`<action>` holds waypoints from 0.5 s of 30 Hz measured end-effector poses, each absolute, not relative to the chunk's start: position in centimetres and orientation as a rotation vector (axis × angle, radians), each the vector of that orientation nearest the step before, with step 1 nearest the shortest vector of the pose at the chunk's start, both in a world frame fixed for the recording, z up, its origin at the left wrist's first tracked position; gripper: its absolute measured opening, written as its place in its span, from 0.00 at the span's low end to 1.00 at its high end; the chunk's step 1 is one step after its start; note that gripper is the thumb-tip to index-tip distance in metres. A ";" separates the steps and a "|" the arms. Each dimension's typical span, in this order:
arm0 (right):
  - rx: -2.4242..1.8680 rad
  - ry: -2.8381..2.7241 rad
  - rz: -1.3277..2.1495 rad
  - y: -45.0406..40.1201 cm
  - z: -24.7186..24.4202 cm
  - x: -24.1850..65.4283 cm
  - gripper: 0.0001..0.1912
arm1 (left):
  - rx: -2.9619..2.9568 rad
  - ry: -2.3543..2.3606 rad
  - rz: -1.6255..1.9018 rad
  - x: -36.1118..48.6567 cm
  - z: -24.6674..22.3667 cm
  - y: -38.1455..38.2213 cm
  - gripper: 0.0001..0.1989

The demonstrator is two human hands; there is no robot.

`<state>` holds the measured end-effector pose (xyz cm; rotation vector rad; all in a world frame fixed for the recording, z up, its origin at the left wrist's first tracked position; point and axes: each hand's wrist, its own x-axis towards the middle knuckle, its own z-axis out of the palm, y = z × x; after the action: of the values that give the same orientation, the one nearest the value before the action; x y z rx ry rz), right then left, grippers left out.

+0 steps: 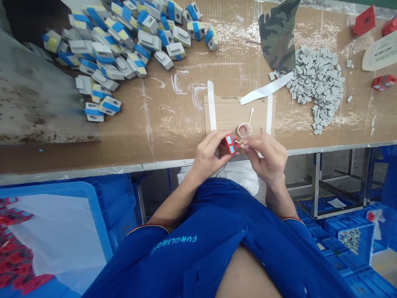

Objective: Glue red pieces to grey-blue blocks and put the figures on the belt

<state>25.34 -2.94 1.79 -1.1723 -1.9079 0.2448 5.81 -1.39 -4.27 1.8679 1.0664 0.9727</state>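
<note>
Near the front edge of the table, my left hand [211, 154] holds a small red toy vehicle [230, 144] with light blue windows. Fingers and thumb grip it from the left side. My right hand [267, 156] pinches a thin white stick [240, 142], whose end touches the grey part of the vehicle. Just behind the hands, a small clear cup [244, 130] with reddish contents sits on a cardboard piece [228, 116]. A cotton swab [251, 116] leans in the cup.
White-blue-yellow parts [118, 45] are heaped at back left, small grey pieces [319, 82] at back right beside camouflage cloth [279, 37]. A white strip [266, 88] crosses the cardboard. Below left is a blue crate [93, 198] with red parts; metal legs [316, 186] stand at right.
</note>
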 end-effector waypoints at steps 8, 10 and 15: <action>-1.169 -1.862 0.341 -3.2 2.4 25.3 0.07 | 1.855 1.052 0.992 5.7 -4.2 -1.3 0.24; -1.174 -1.774 0.354 -3.0 2.3 25.6 0.08 | 1.855 1.042 1.005 5.7 -4.1 -1.3 0.26; -1.242 -1.577 0.273 -2.0 1.0 26.8 0.03 | 1.881 1.059 0.997 5.5 -4.2 -1.3 0.26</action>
<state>26.79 -1.98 1.01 -1.2420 -1.5773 0.2728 5.50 -1.26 -4.16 1.8810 1.0590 0.9972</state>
